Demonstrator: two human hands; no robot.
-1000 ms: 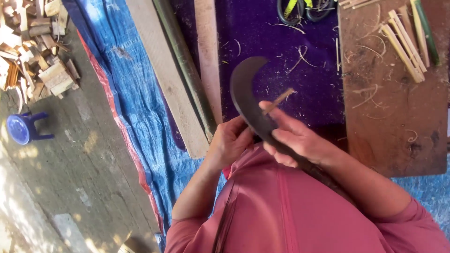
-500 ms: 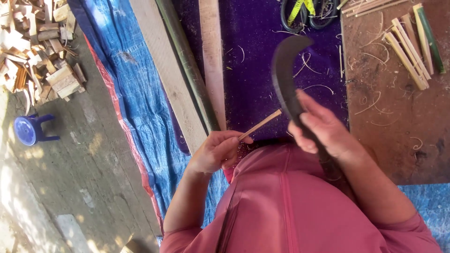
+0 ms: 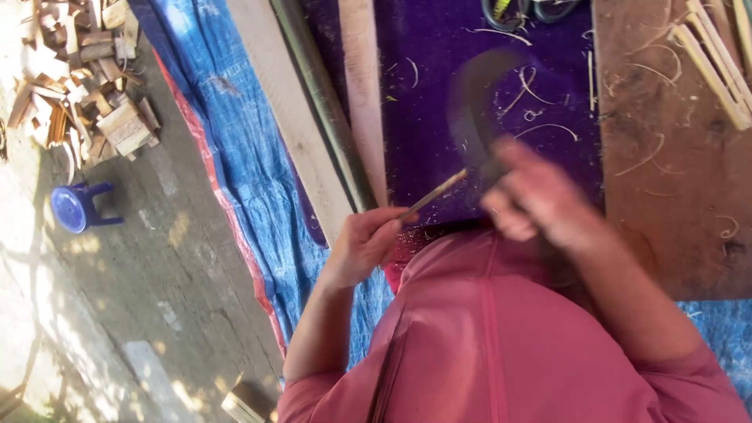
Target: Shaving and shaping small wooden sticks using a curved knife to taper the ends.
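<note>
Bamboo, by its look: I see my left hand (image 3: 366, 241) pinching a thin stick (image 3: 433, 194) by its near end, angled over the purple mat (image 3: 439, 102) so the tip meets the curved dark blade (image 3: 472, 106). My right hand (image 3: 540, 200) is clenched on the blurred blade's handle; shavings (image 3: 540, 86) litter the mat's far edge.

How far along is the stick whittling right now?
Done: finished strips lie on the brown board, and shavings litter the purple mat. In hand: left hand holds a thin stick; right hand grips the curved knife. Left: planks remain uncut.
</note>
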